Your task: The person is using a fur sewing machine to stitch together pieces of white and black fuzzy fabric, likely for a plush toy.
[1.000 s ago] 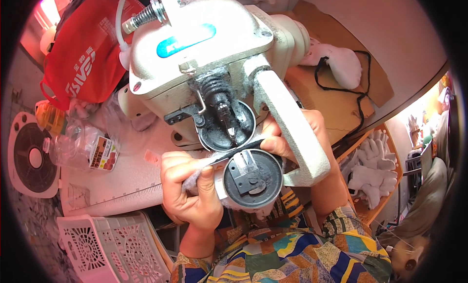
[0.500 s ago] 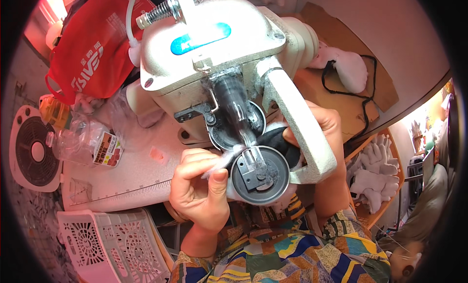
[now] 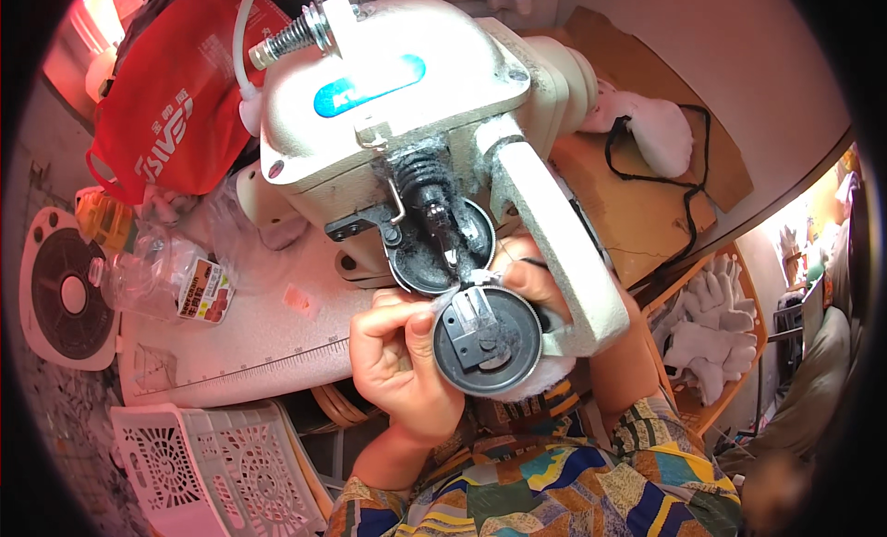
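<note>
A cream fur sewing machine (image 3: 397,112) stands before me, with a dusty needle head (image 3: 439,218) above two round feed discs. The front disc (image 3: 488,341) is dark grey with a ribbed rim; the rear disc (image 3: 416,264) sits partly behind the needle head. Left of the front disc, my left hand (image 3: 397,366) is closed, thumb and finger pinching the edge of white fluffy fabric (image 3: 540,378) where the discs meet. My right hand (image 3: 528,276), behind the machine's curved arm (image 3: 564,232), pinches the fabric on the other side. Most of the fabric is hidden beneath the front disc.
At left are a red bag (image 3: 180,93), a clear plastic jar (image 3: 152,274) and a fan (image 3: 69,287). Below the table edge stands a white plastic basket (image 3: 212,463). White gloves (image 3: 711,338) fill a wooden tray at right. A black cord (image 3: 693,218) lies on cardboard.
My right hand has moved left, close to the discs, and the black material beside it is now out of sight. My left hand has shifted right against the front disc. The needle head looks sharper.
</note>
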